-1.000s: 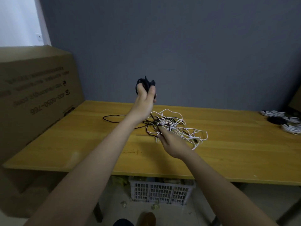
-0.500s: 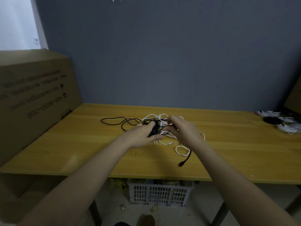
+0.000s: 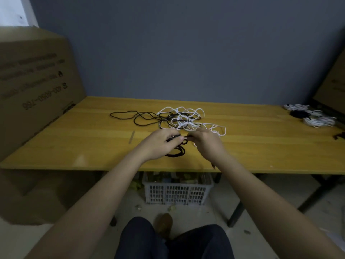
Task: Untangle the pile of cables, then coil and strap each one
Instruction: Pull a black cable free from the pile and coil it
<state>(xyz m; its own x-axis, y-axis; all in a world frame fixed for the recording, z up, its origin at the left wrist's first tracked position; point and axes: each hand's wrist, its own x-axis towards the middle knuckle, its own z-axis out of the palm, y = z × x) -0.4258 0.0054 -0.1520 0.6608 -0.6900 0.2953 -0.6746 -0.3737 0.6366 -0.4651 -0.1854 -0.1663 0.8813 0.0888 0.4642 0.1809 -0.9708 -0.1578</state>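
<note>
A tangle of white cables (image 3: 188, 118) and a black cable (image 3: 138, 117) lies on the wooden table (image 3: 93, 139), toward its back middle. In front of the tangle my left hand (image 3: 158, 144) grips a coiled bunch of black cable (image 3: 177, 152), whose loops hang out below my fingers. My right hand (image 3: 206, 144) pinches the same black cable just right of the left hand's fingertips. Both hands hover low over the table's front half.
Coiled white and black cables (image 3: 309, 115) lie at the table's far right. A large cardboard box (image 3: 35, 86) stands against the left edge, another box (image 3: 334, 85) at the right. A white plastic basket (image 3: 177, 191) sits under the table.
Both hands came down from the raised position and pulled back toward the front edge, away from the tangle. The black coil moved with my left hand. The view tilted downward.
</note>
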